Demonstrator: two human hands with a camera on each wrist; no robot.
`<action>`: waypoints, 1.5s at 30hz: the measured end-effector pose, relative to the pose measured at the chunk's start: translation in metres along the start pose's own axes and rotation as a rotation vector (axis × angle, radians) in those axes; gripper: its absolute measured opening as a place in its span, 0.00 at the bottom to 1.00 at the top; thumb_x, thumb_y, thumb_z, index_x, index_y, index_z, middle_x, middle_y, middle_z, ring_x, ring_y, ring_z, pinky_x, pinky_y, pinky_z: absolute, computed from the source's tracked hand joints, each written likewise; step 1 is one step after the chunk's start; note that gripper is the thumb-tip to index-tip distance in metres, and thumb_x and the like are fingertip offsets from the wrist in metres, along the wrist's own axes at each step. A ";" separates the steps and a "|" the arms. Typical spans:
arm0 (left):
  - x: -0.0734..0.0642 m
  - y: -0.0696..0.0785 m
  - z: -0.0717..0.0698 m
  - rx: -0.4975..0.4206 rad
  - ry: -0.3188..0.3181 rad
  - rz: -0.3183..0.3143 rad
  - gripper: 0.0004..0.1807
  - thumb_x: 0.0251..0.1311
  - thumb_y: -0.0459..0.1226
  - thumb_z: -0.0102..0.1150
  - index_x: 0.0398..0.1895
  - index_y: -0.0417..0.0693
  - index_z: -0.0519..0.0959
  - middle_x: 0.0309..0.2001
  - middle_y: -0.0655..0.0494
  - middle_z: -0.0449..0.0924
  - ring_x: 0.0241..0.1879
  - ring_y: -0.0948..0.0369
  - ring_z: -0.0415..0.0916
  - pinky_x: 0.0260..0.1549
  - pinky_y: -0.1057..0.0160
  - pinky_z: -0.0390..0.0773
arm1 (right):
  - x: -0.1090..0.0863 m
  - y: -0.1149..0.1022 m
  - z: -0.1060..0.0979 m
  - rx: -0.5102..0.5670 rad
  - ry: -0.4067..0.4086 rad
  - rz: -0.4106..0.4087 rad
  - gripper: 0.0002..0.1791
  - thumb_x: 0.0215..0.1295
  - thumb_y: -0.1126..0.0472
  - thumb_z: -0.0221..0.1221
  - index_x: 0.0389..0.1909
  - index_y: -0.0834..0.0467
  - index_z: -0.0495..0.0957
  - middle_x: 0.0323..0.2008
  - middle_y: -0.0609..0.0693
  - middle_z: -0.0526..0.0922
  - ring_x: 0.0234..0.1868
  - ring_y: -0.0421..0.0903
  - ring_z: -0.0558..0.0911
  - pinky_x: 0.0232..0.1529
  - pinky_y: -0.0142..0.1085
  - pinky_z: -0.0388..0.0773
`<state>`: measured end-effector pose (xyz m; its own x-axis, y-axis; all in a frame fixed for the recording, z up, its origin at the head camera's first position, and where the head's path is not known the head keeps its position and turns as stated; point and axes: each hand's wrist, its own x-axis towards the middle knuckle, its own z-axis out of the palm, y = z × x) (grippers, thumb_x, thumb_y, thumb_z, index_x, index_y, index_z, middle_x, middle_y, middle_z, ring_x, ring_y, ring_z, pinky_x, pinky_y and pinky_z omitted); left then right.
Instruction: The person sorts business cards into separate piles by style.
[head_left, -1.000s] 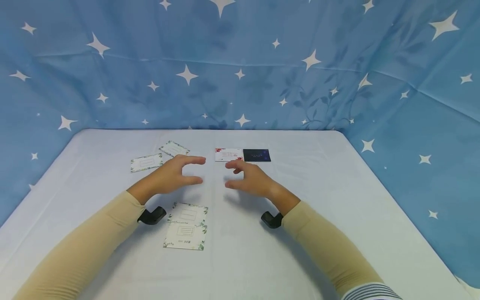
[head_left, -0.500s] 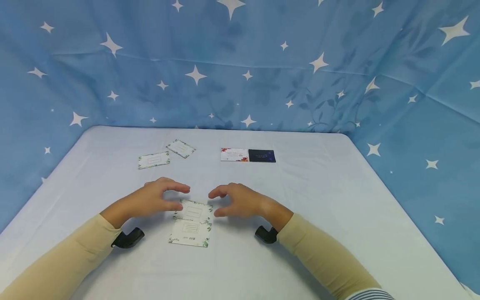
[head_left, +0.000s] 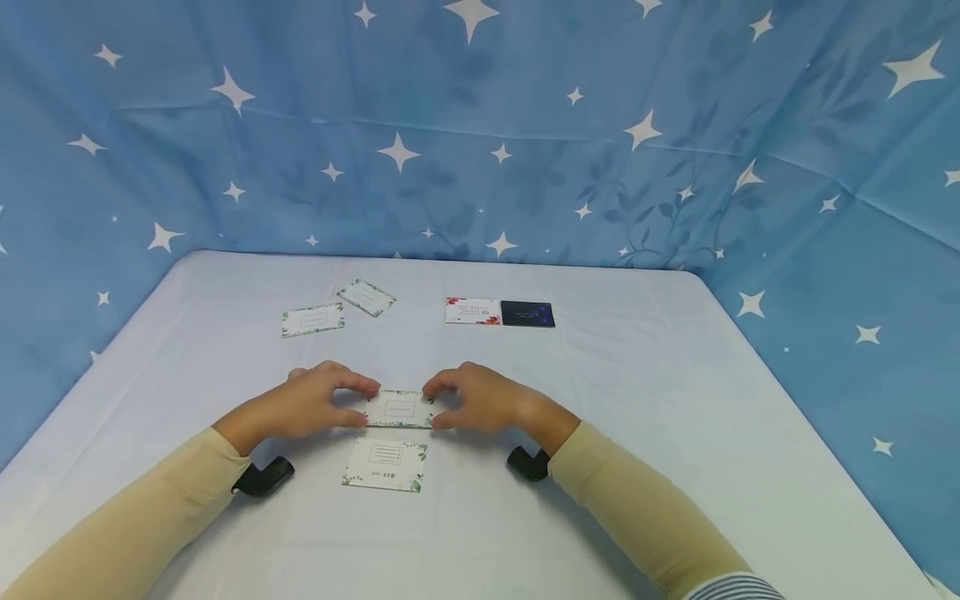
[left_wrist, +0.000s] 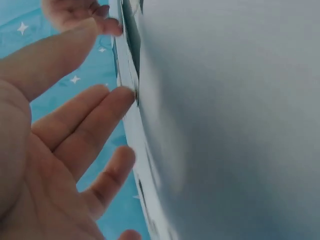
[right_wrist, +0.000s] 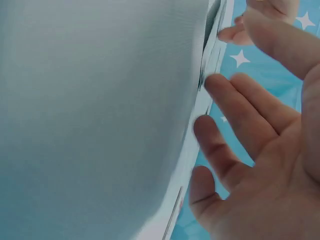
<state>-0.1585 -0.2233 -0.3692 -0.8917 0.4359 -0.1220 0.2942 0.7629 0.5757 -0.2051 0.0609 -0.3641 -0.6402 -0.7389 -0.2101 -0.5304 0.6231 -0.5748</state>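
Observation:
A white card with a green leaf border [head_left: 400, 408] is held over the pale table [head_left: 637, 400], between my two hands. My left hand [head_left: 360, 402] pinches its left short edge with thumb and fingers. My right hand [head_left: 438, 404] pinches the right short edge the same way. In the left wrist view my fingertips [left_wrist: 125, 95] touch the card's edge [left_wrist: 127, 65]. The right wrist view shows the same, with fingertips [right_wrist: 212, 82] against the card's edge [right_wrist: 212, 47]. A second leaf-bordered card [head_left: 385, 465] lies flat just in front of the held one.
Two more leaf-bordered cards [head_left: 312, 320] [head_left: 366, 297] lie at the back left. A white card with red flowers [head_left: 473, 311] and a dark blue card [head_left: 527, 313] lie side by side at the back middle. A blue starred cloth [head_left: 480, 150] walls the table.
Both hands came back from the far cards toward me and closed in on the upper of two overlapping cards. That card now sits apart from the lower one, held between the hands.

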 end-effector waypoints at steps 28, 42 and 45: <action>0.011 0.011 0.004 0.110 0.107 -0.048 0.29 0.54 0.43 0.74 0.61 0.49 0.80 0.55 0.55 0.80 0.61 0.49 0.65 0.47 0.42 0.51 | 0.007 -0.003 0.009 -0.200 0.159 0.080 0.30 0.63 0.49 0.67 0.65 0.52 0.76 0.58 0.44 0.80 0.57 0.47 0.72 0.62 0.46 0.64; 0.066 -0.009 -0.025 0.084 0.141 -0.019 0.30 0.62 0.43 0.69 0.67 0.49 0.75 0.61 0.50 0.77 0.67 0.47 0.59 0.57 0.36 0.47 | 0.043 0.022 -0.028 -0.119 0.299 0.094 0.31 0.65 0.51 0.66 0.67 0.56 0.73 0.62 0.50 0.77 0.60 0.50 0.72 0.61 0.46 0.68; 0.088 -0.014 -0.033 0.124 0.125 -0.034 0.31 0.64 0.44 0.67 0.70 0.51 0.73 0.63 0.50 0.75 0.69 0.47 0.56 0.57 0.36 0.47 | 0.058 0.030 -0.039 -0.088 0.315 0.144 0.31 0.66 0.51 0.65 0.68 0.55 0.72 0.64 0.50 0.75 0.62 0.51 0.70 0.61 0.47 0.68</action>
<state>-0.2523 -0.2109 -0.3612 -0.9355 0.3517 -0.0337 0.2962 0.8326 0.4681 -0.2799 0.0469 -0.3626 -0.8444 -0.5353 -0.0218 -0.4596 0.7446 -0.4841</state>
